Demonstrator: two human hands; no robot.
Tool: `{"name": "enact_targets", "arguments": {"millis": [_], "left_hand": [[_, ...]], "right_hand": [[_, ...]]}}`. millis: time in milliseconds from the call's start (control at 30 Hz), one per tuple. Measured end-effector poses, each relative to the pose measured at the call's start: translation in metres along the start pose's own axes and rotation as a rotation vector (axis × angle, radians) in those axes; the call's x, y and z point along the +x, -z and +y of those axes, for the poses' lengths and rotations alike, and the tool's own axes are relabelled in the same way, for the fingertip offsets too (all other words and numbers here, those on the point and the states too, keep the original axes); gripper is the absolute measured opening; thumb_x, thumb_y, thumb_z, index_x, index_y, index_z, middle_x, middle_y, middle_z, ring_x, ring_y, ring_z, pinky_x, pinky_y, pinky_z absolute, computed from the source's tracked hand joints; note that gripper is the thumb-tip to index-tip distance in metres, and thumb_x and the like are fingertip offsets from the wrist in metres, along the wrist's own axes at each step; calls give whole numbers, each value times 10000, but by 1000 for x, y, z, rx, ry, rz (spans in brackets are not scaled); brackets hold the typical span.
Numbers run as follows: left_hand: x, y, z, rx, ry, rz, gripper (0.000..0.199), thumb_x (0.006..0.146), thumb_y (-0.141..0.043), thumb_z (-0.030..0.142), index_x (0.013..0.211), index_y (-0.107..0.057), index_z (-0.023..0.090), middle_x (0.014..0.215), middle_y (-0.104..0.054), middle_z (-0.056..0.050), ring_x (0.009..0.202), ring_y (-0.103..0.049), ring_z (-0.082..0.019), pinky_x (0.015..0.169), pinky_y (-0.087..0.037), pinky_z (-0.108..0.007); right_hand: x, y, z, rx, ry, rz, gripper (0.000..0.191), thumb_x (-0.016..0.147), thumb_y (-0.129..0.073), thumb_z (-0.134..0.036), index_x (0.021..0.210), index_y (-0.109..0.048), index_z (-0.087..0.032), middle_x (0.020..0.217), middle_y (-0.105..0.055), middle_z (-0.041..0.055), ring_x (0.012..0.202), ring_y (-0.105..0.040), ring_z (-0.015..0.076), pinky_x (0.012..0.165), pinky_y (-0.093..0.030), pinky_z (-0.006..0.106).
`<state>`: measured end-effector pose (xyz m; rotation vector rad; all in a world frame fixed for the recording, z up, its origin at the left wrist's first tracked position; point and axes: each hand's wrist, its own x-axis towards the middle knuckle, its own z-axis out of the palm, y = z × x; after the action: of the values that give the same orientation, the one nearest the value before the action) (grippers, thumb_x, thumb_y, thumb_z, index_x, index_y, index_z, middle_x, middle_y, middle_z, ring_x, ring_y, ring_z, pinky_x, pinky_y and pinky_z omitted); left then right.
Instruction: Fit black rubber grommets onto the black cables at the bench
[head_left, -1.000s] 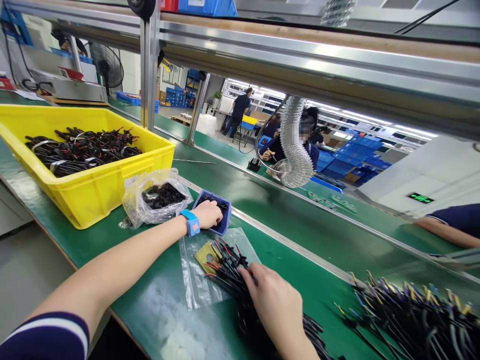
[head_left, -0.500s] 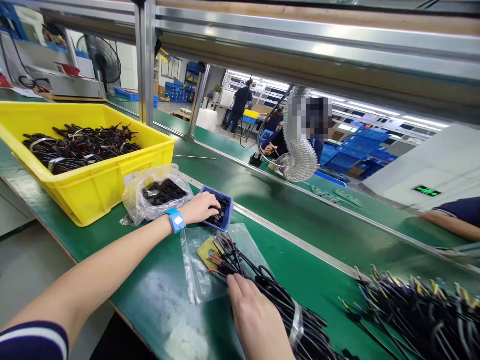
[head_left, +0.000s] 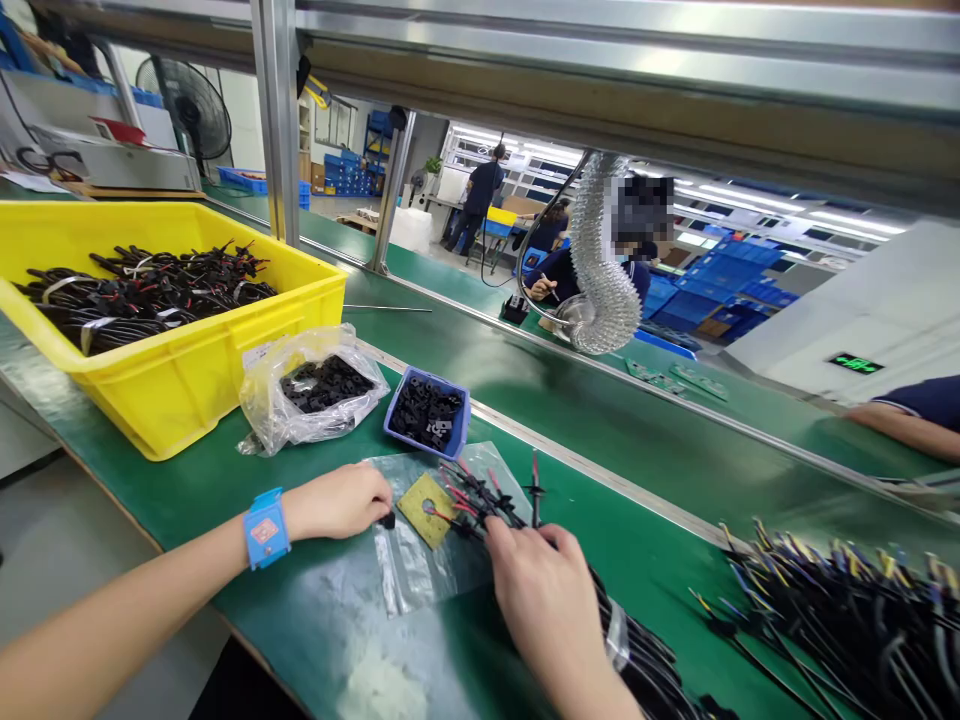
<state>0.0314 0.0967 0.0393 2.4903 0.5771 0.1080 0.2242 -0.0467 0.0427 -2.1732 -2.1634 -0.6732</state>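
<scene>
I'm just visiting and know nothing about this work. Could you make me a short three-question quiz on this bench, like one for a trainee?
1. Multiple choice: which container holds cable bundles?
a) small blue tub
b) yellow bin
c) open plastic bag

2. True or false: the right hand is touching black cables with red wires showing at one end.

3. Open: what does the left hand hold?

Key:
1. b
2. True
3. A small black part, showing just past the fingers; its exact shape is too small to tell.
</scene>
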Motion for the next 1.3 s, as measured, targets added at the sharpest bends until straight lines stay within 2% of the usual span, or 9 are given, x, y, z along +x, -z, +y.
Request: {"name": "enact_targets", "arguments": {"millis": [100,200,367,533,733,900,1033,1167,1300], "left_hand": [[8,-2,0,35,63,-9,205,771,-465,98,653,-620,163,690,-643,-34,666,-589,-176,618,-385,-235],[13,-6,3,59,114,76,223,815,-421,123,691,-604,155,720,-630,-60,714,-590,-205,626,-381,-262],[6,-19,12,57,150,122,211,812,-541,343,728,-590,155,754,-615,-68,736,-589,-233,632,-405,-292],[-1,-23,21,64,90,32,93,815,-530,198,851,-603,153,877,-617,-82,873,-580,-249,748,-422,-333],[14,-20,27,126,-8,139,124,832,-470,143,842,-593,162,867,-572,-52,840,-542,-196,726,-423,-294],[26,-23,26,298,-79,121,101,786,-513,138,734,-596,163,816,-589,-53,807,-518,-202,691,-403,-300],[29,-16,25,349,-98,82,70,750,-568,152,697,-613,155,784,-599,-76,819,-511,-227,666,-387,-317],[43,-10,33,68,-53,115,30,719,-648,173,748,-655,175,817,-634,-71,837,-534,-226,703,-399,-306],[60,-21,37,-607,47,236,73,688,-660,148,758,-640,156,710,-605,-19,699,-546,-156,651,-417,-254]], "right_hand": [[9,-1,14,-48,-68,13,211,798,-448,-53,697,-588,-174,491,-583,20,513,-540,185,664,-268,328],[12,-4,17,-61,-69,22,228,827,-434,-85,702,-603,-174,475,-583,25,503,-539,184,664,-261,325],[8,-6,16,68,-26,12,261,853,-401,-113,723,-615,-187,521,-599,17,542,-542,173,719,-266,327],[8,-6,19,172,-6,-53,271,825,-403,-65,748,-626,-197,570,-617,12,591,-549,164,803,-258,331],[8,-7,19,201,-5,-59,284,838,-383,-89,750,-629,-200,583,-628,14,600,-555,160,796,-269,339],[10,-11,26,294,89,108,348,875,-302,-155,774,-630,-213,592,-640,5,565,-583,164,769,-305,369],[15,-25,35,418,293,334,221,862,-416,-245,824,-632,-266,619,-664,-9,498,-585,180,765,-303,415],[15,-34,37,511,305,339,251,899,-381,-319,902,-631,-299,637,-675,-2,484,-590,205,758,-311,436],[11,-31,36,545,177,353,348,922,-331,-418,866,-658,-313,634,-683,-5,498,-603,199,733,-368,411]]}}
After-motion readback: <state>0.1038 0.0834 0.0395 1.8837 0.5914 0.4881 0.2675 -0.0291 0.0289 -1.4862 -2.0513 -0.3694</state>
